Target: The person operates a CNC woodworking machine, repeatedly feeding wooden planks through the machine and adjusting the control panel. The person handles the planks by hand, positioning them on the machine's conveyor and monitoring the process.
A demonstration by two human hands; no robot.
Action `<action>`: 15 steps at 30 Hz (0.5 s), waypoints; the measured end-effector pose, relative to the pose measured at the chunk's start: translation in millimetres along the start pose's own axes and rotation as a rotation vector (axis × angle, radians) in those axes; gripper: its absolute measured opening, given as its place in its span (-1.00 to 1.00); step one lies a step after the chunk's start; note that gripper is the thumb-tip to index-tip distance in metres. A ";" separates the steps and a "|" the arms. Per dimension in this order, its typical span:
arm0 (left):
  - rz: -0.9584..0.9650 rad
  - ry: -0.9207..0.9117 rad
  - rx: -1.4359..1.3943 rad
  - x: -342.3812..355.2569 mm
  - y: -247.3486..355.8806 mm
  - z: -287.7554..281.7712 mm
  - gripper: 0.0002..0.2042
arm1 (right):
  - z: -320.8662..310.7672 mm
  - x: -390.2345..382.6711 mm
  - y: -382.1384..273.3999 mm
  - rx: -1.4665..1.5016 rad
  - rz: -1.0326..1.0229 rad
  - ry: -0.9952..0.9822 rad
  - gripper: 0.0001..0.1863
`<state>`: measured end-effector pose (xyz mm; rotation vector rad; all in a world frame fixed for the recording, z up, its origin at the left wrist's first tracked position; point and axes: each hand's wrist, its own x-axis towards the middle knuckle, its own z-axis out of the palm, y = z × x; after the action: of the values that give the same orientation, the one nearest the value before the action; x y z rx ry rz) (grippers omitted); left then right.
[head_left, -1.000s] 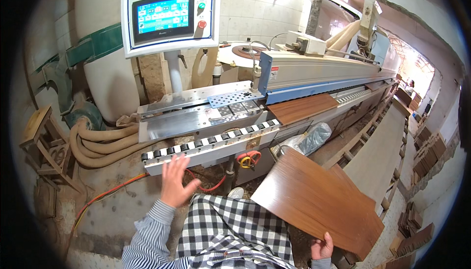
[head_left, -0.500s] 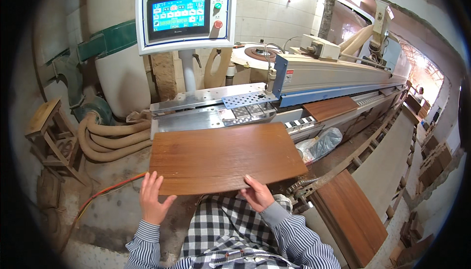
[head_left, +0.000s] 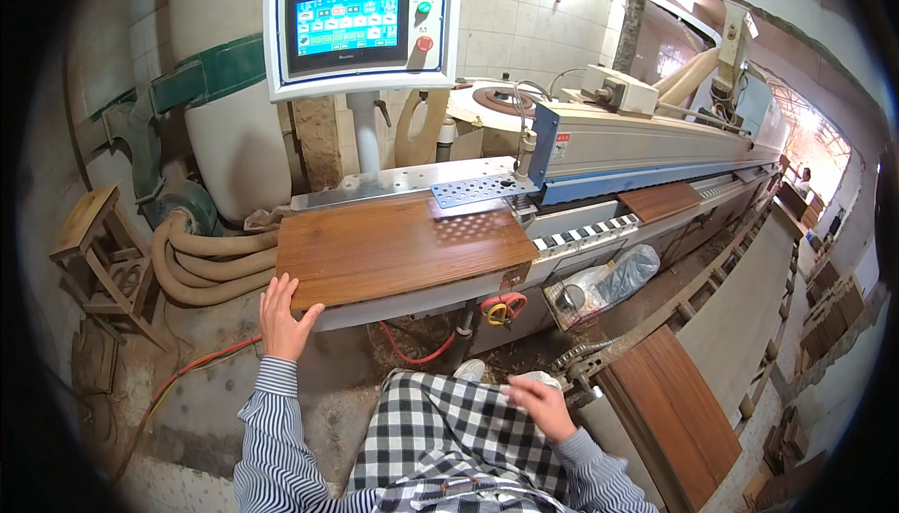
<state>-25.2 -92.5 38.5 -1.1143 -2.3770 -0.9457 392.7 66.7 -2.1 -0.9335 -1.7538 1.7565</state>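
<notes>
A brown wood-grain board [head_left: 403,246] lies flat on the machine's metal infeed table, its far edge under a blue perforated plate [head_left: 476,191]. At the board's near left corner is my left hand [head_left: 284,316], fingers stretched out against the left end and thumb spread along the near edge. My right hand [head_left: 543,407] hovers above my checkered apron [head_left: 440,429], apart from the board. It holds nothing, and its fingers are loosely extended. Ahead of the board runs a track of black and white pads [head_left: 585,234], with a second brown board [head_left: 658,201] farther along it.
A control panel with a lit screen [head_left: 346,26] stands behind the table. Stacked brown boards [head_left: 670,415] lie at right beside a roller conveyor [head_left: 730,298]. Ribbed hoses [head_left: 201,270] and a wooden stool [head_left: 98,260] are at left. A plastic bag [head_left: 629,272] sits below the track.
The board has moved away from me, down onto the infeed table. My right hand has let go of it and drawn back to the right. The second board has advanced along the track.
</notes>
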 end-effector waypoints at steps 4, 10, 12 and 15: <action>-0.026 -0.019 0.022 -1.0 -1.2 -1.6 -0.39 | -8.1 -52.2 66.1 -1.006 -0.336 0.168 -0.61; -0.038 -0.018 0.026 -0.9 2.0 -3.5 -0.41 | -0.9 -62.2 96.3 -1.119 -0.382 0.228 -0.71; -0.037 -0.028 0.022 0.9 4.3 -3.5 -0.42 | -1.6 -62.1 93.1 -1.118 -0.399 0.238 -0.72; -0.028 -0.047 0.013 0.6 3.3 -5.9 -0.43 | -4.0 -62.6 94.3 -1.095 -0.426 0.242 -0.73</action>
<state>-22.8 -94.7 44.5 -1.1135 -2.4384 -0.9219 448.3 16.9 -87.2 -0.9693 -2.4853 0.3099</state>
